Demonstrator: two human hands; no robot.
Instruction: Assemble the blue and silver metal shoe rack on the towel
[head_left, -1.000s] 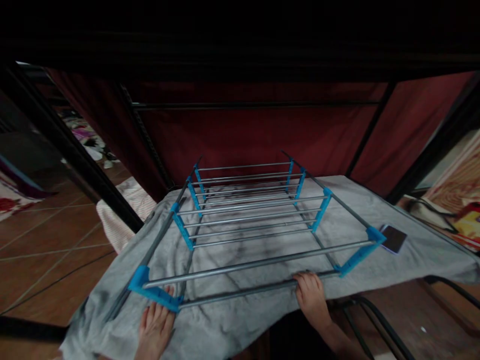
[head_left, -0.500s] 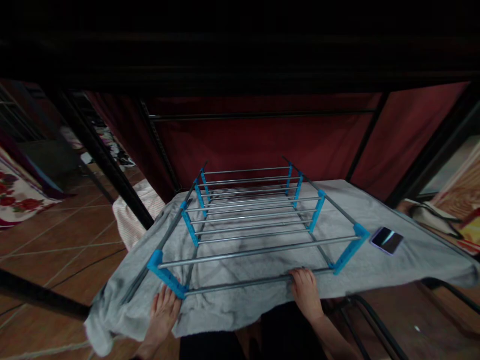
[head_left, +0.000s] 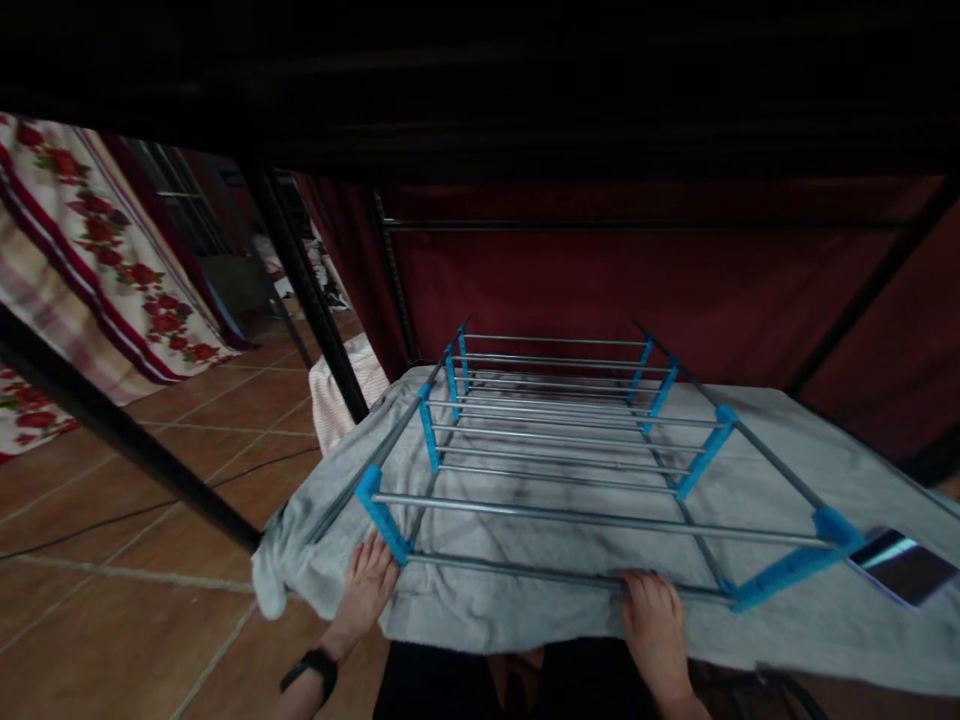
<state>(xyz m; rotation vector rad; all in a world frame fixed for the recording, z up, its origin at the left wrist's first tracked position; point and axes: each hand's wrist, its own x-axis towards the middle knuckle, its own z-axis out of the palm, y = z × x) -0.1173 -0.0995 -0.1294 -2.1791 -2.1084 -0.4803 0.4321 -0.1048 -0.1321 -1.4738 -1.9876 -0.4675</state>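
Note:
A shoe rack point(head_left: 564, 515) of grey metal tubes and blue plastic joints lies on a grey blanket point(head_left: 495, 617). My left hand point(head_left: 367, 580) is flat on the blanket with fingers stretched out, beside the rack's near left blue joint point(head_left: 384, 515). At the front, my right hand point(head_left: 652, 620) has its fingers curled over the low near tube point(head_left: 517, 571); the thumb is hard to see. A dark band sits on my left wrist.
A phone point(head_left: 904, 568) lies on the blanket at the right of the rack. Black bed posts point(head_left: 300, 280) and a dark overhead frame surround the bed. Dark red curtain point(head_left: 600, 285) hangs behind. A cable point(head_left: 172, 500) runs over the tiled floor at left.
The view has swung left, so the rack, phone and hands appear farther right. Both hands keep nearly the same places at the rack.

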